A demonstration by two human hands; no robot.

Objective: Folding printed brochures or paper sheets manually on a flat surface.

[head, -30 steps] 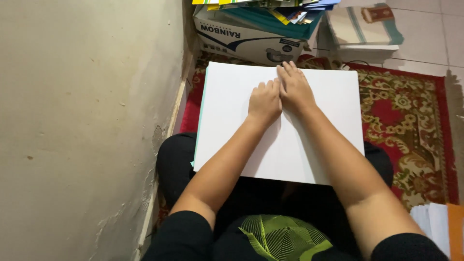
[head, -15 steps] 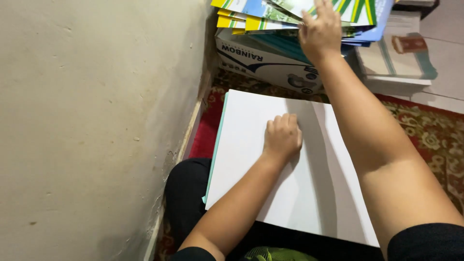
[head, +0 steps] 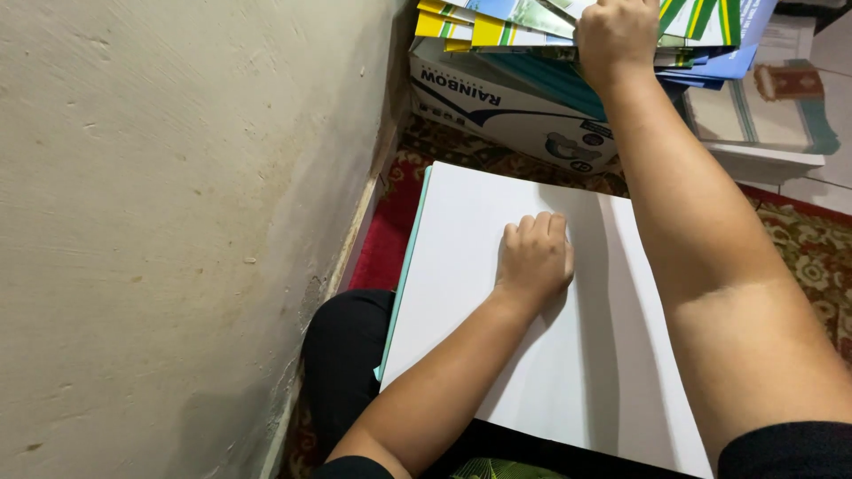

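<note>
Looking down from the head camera, I am seeing black-clad legs (head: 342,372) nearest to me, crossed on a red patterned rug (head: 386,239), with a plain wall (head: 177,222) running along the left. A big white sheet (head: 461,239) is lying flat across the lap, its left edge showing a thin teal border. My left hand (head: 532,257) is resting on the middle of that sheet with the fingers curled under into a loose fist, knuckles pressing on the paper and holding nothing. My right arm is stretching over the sheet's right side and casting a shadow along it.

Farther out, a white cardboard box (head: 506,111) with blue print is sitting on the rug just beyond the sheet's top edge. A stack of booklets (head: 497,27) in yellow, green and blue is lying on top of the box. My right hand (head: 617,35) is closing narrowly on the near edge of that stack, fingers wrapped over the covers. Beyond and to the right, a pale book (head: 772,111) is lying on the tiled floor.
</note>
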